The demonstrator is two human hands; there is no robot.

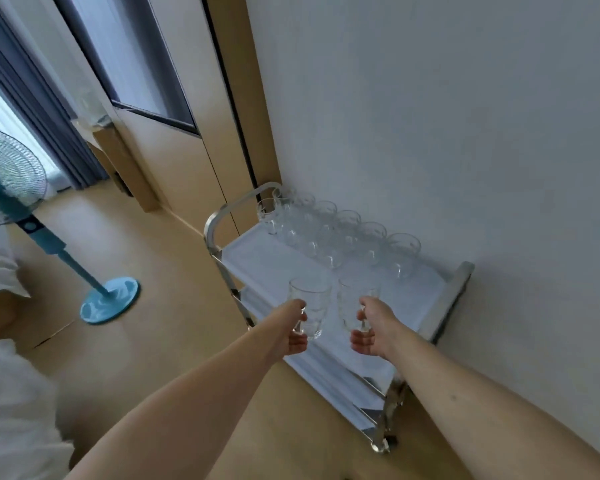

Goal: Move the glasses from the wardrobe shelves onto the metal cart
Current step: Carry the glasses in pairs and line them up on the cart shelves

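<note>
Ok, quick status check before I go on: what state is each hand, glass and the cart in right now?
Left hand: grips a glass by its handle.
Right hand: grips a second glass by its handle.
Left glass: upright, empty, held above the cart.
Right glass: upright, empty, held above the cart.
Glasses on cart: upright, in rows along the wall side.
Metal cart: against the wall, near side of top shelf bare.

No readable writing
No text, label, brand, number or sign can be made out on anything in view.
</note>
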